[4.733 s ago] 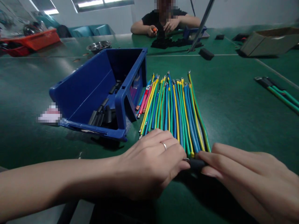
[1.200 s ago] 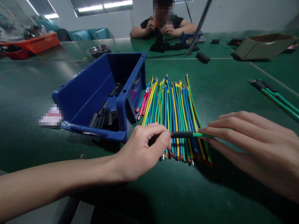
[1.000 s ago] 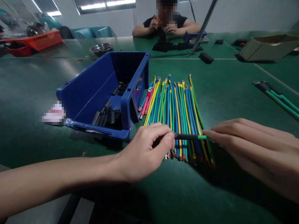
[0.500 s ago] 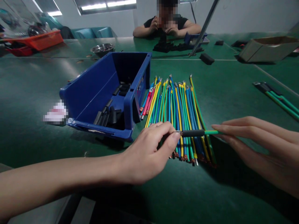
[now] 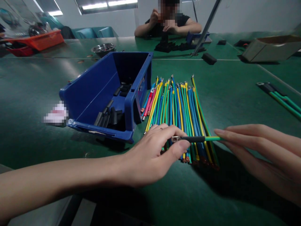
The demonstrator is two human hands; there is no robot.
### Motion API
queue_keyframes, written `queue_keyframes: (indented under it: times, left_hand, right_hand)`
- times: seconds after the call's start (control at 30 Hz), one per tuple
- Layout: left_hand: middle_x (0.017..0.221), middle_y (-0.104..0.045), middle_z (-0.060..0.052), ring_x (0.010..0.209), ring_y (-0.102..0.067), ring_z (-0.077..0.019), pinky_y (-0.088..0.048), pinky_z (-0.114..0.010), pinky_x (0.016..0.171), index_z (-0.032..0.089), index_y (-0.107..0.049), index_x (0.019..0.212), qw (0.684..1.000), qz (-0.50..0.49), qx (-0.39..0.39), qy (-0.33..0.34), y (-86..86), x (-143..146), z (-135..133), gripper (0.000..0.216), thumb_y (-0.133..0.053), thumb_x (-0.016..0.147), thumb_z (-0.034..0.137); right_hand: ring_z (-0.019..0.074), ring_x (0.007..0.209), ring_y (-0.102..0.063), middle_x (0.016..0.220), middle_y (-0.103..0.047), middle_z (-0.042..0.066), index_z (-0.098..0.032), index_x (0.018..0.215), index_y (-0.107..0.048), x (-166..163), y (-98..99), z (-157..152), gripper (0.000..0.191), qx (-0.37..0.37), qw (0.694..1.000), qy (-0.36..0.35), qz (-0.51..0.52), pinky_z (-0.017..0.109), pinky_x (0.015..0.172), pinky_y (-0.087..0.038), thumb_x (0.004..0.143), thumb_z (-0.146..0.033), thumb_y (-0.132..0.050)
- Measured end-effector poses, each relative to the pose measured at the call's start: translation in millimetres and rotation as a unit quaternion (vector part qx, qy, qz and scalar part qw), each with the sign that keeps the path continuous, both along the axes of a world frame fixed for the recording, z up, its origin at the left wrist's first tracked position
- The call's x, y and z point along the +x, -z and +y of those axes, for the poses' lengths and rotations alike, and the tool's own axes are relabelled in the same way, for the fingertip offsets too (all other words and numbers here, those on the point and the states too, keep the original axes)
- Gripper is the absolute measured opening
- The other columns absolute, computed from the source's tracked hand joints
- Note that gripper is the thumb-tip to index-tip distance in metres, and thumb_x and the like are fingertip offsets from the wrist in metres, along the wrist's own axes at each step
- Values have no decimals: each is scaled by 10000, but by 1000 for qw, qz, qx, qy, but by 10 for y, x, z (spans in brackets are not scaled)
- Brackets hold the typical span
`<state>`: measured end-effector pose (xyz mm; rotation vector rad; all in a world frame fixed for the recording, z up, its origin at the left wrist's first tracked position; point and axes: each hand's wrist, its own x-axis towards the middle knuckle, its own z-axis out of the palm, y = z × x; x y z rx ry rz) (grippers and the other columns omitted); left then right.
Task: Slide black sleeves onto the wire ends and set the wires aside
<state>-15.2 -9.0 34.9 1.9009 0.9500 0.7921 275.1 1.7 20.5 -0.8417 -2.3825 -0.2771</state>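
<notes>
My left hand (image 5: 162, 150) pinches the black sleeve (image 5: 197, 139) near the metal ring terminal (image 5: 175, 138) of a green cable (image 5: 213, 138). The terminal's ring shows between thumb and forefinger. My right hand (image 5: 256, 147) grips the same cable between fingertips and thumb, on the bare green part just right of the sleeve; its far end is hidden by the hand. Under and beyond both hands lies a row of short cables (image 5: 177, 110) in blue, green and yellow, several with ring terminals at the far ends and copper strands at the near ends. A few red cables (image 5: 149, 102) lie at its left.
Left of the row stands a blue bin (image 5: 94, 91) holding black sleeves (image 5: 108, 116). Sleeved green cables (image 5: 281, 95) lie at the right. Farther off are a metal bowl (image 5: 103, 48), an orange basket (image 5: 44, 40), a box (image 5: 270, 50), a slanted pole (image 5: 207, 26) and a seated person (image 5: 168, 26).
My left thumb and forefinger have shifted right, from the terminal onto the sleeve, so the ring now shows. The person opposite has raised one hand.
</notes>
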Motion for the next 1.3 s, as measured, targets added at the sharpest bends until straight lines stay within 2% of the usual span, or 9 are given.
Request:
queue_keyframes:
  times: [0.17, 0.3, 0.4, 0.47, 0.6, 0.97, 1.13, 1.3]
  left_hand:
    - [817, -662, 1, 773, -633, -143, -485, -285, 734, 174, -626, 849, 997, -46, -63, -3, -5, 33, 23, 280, -523, 1078, 297]
    - [746, -639, 37, 708, -634, -116, -492, -259, 710, 184, -615, 857, 993, -81, -87, -25, -16, 46, 20, 237, -538, 1064, 272]
    - [729, -623, 47, 685, -634, -114, -492, -252, 679, 192, -612, 875, 990, -86, -105, -39, -13, 37, -5, 225, -542, 1063, 295]
    - [716, -619, 50, 659, -618, -115, -472, -251, 637, 195, -616, 879, 990, -82, -105, -37, -11, 29, -20, 219, -547, 1059, 298]
    - [666, -586, 63, 599, -560, -113, -412, -262, 576, 198, -608, 854, 993, -70, -88, -48, -8, 21, -26, 217, -555, 1046, 286]
    - [681, -570, 75, 647, -552, -95, -424, -241, 644, 195, -579, 818, 991, -80, -87, -54, -3, 31, -3, 234, -551, 1042, 257]
    - [675, -567, 76, 635, -552, -89, -423, -234, 633, 191, -590, 819, 992, -83, -82, -56, -6, 25, -16, 241, -542, 1047, 253]
    - [691, -580, 71, 618, -567, -93, -433, -243, 618, 196, -589, 840, 993, -88, -63, -51, -1, 22, -28, 214, -547, 1045, 242]
  right_hand:
    - [127, 852, -743, 1072, -771, 46, -223, 1215, -688, -33, -3, -33, 201, 2, 1000, 4, 4, 248, 780, -566, 1035, -217, -602]
    - [139, 768, -722, 958, -756, 56, -201, 1188, -677, -107, -106, 33, 174, 15, 999, -29, -8, 268, 709, -551, 1026, -210, -611]
    - [156, 745, -686, 879, -717, 55, -193, 1144, -659, -117, -178, 112, 152, 38, 998, -29, -28, 298, 686, -528, 1035, -292, -621]
    - [164, 779, -666, 892, -706, 61, -187, 1146, -648, -109, -207, 161, 165, 44, 998, -33, -36, 304, 697, -522, 1038, -309, -618]
    - [167, 797, -628, 898, -697, 39, -223, 1071, -642, -103, -220, 216, 69, 35, 998, -48, -16, 306, 693, -515, 1030, -275, -624]
    - [172, 735, -620, 821, -703, -9, -272, 943, -630, -140, -236, 176, 68, 24, 999, -42, 19, 343, 659, -502, 984, -240, -675]
    - [179, 798, -627, 874, -715, 1, -267, 1019, -641, -73, -209, 202, 45, -4, 999, -40, 0, 331, 693, -511, 1007, -308, -656]
    - [179, 759, -599, 791, -676, -7, -287, 1038, -648, -30, -216, 198, 91, -9, 1000, -18, 2, 314, 652, -488, 1037, -365, -600]
